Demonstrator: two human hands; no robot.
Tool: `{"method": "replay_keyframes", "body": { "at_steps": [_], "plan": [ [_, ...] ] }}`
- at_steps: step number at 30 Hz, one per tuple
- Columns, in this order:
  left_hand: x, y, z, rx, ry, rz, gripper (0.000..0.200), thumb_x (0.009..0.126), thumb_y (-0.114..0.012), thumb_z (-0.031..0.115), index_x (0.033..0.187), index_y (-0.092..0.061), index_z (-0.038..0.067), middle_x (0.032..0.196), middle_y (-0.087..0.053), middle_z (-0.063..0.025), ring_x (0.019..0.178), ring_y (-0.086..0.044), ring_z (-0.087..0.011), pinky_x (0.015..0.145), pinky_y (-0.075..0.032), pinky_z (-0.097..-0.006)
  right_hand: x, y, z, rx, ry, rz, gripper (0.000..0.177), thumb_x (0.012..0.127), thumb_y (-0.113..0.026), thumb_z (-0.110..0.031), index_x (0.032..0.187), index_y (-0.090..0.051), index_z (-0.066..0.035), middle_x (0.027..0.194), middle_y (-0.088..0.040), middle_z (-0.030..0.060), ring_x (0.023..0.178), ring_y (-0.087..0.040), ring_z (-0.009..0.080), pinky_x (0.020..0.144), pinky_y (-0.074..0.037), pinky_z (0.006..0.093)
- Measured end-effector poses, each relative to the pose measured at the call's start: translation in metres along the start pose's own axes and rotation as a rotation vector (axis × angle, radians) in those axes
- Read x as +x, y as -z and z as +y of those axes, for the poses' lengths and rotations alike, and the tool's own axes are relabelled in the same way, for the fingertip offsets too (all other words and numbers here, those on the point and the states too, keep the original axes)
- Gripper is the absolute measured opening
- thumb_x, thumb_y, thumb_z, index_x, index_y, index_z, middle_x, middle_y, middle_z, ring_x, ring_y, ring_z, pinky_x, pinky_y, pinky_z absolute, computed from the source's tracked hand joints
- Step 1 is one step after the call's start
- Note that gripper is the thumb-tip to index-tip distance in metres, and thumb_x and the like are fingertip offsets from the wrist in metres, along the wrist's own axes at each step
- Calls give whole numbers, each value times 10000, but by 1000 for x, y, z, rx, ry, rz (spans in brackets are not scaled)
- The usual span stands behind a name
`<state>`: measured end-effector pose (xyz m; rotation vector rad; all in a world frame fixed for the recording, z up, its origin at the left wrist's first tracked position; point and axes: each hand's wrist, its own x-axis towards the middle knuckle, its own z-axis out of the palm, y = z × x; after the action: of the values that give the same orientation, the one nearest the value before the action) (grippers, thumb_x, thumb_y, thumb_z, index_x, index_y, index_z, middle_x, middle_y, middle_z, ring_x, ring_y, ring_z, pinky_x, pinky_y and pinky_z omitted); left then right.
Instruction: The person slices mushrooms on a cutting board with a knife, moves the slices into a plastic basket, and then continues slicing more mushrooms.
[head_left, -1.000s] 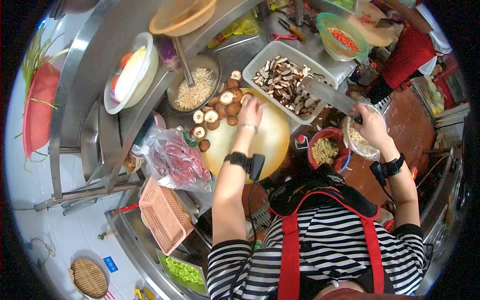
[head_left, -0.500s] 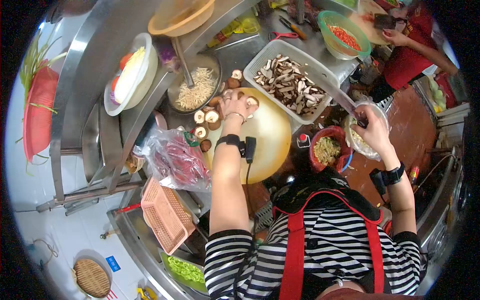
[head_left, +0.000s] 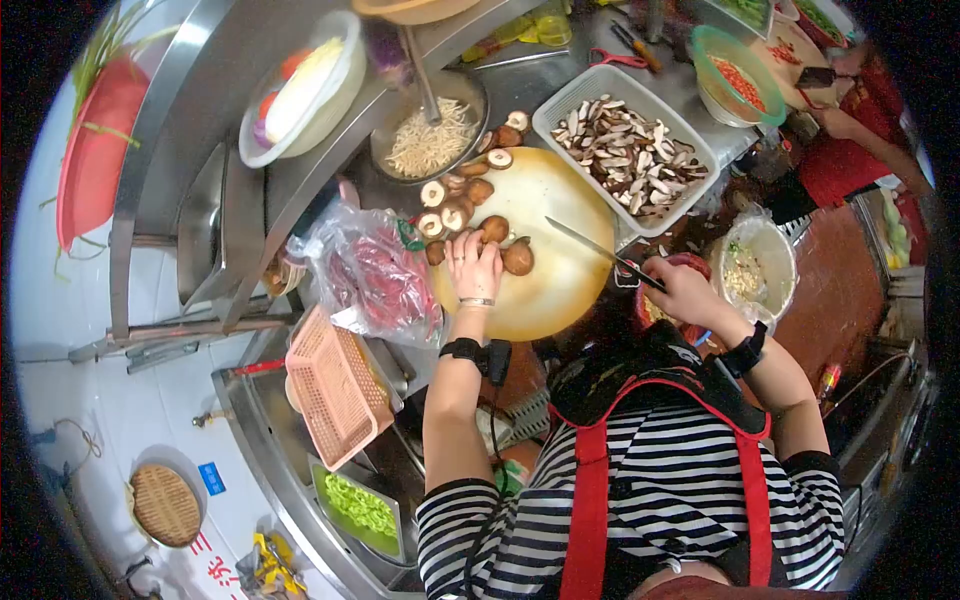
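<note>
My left hand lies on the round yellowish cutting board, fingers stretched forward and slightly apart. Its fingertips touch or lie right beside a brown shiitake mushroom; another shiitake mushroom sits just to its right. More whole mushrooms, some with pale undersides up, cluster along the board's left edge. In my right hand is a knife, its blade pointing left over the board's right part. Sliced mushrooms fill a white plastic basket beyond the board.
A bag of reddish contents lies left of the board, near a metal bowl of pale strips. A lined bucket stands at right. A co-worker's arm shows at upper right, beside a bowl of chopped red pieces.
My left hand has come back toward me, and mushrooms now lie near the board's middle. My right hand has brought the knife from beside the basket down and left, over the board.
</note>
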<state>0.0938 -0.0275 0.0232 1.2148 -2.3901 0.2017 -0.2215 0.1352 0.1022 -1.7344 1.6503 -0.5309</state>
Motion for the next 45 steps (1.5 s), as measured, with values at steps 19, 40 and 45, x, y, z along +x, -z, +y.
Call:
{"method": "replay_keyframes", "body": {
  "at_steps": [19, 40, 45],
  "plan": [
    [-62, -9, 109, -368, 462, 152, 183, 780, -630, 166, 920, -563, 70, 998, -564, -119, 940, -530, -323, 815, -406, -409, 22, -40, -7, -440, 162, -34, 212, 864, -487, -254, 834, -485, -44, 579, -576, 149, 525, -580, 336, 479, -454, 450],
    [-69, -16, 110, -245, 354, 294, 138, 734, -669, 131, 848, -600, 96, 902, -573, -71, 819, -551, -274, 717, -424, -393, 36, -47, -14, -520, 183, -141, 256, 869, -485, -281, 848, -512, -27, 600, -599, 145, 553, -608, 318, 476, -471, 425],
    [-62, -11, 110, -273, 375, 301, 145, 719, -677, 117, 832, -595, 81, 878, -586, -76, 813, -552, -268, 710, -425, -386, 41, -35, -17, -605, 211, -189, 257, 860, -518, -276, 885, -500, -22, 565, -576, 150, 513, -584, 327, 455, -446, 429]
  ]
}}
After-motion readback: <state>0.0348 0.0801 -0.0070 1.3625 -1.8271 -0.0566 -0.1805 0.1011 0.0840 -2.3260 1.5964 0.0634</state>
